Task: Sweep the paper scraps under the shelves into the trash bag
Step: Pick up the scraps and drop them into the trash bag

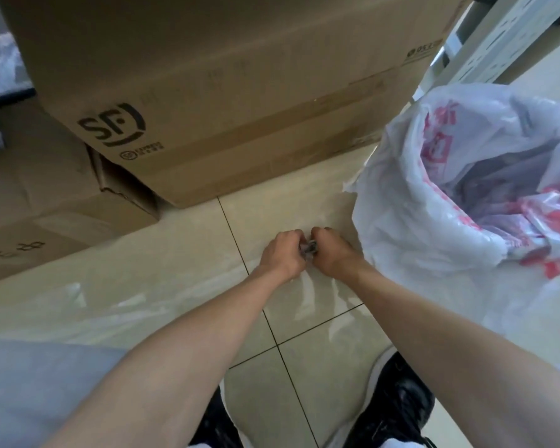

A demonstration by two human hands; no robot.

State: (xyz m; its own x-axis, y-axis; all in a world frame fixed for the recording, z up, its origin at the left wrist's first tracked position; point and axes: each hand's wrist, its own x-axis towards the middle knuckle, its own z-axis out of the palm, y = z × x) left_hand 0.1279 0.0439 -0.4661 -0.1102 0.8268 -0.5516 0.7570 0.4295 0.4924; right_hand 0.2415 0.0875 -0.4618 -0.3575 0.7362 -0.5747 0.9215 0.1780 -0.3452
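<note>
Fingers point(296, 236) of both hands curled closed, knuckles facing each other, meeting over the floor tile point(188, 247).

Left hand point(282, 253): fist-like, fingers folded in around one end of a small greyish crumpled item point(309, 248) held between the two hands. Bare forearm runs back toward the lower left.

Right hand point(332, 253): likewise closed, touching the left hand, gripping the other end of the same item. Whether the item is a paper scrap cannot be told; only a sliver shows between the knuckles.

Trash bag point(434, 195): white thin plastic with red print, standing open-mouthed on the floor just beside the right hand, to its right. Crumpled white and red plastic lies inside; no loose scraps can be made out on the floor.

Large cardboard box point(223, 101): brown, printed "SF" logo at lower left corner, taped seam, standing on the floor beyond the hands.

Second cardboard box point(46, 202): flattened or lower, at left, partly under the large one, torn at the corner.

Shelf upright point(485, 37): white perforated metal, top right, behind the bag.

Black shoes point(392, 399): bottom edge, either side of a tile joint.
</note>
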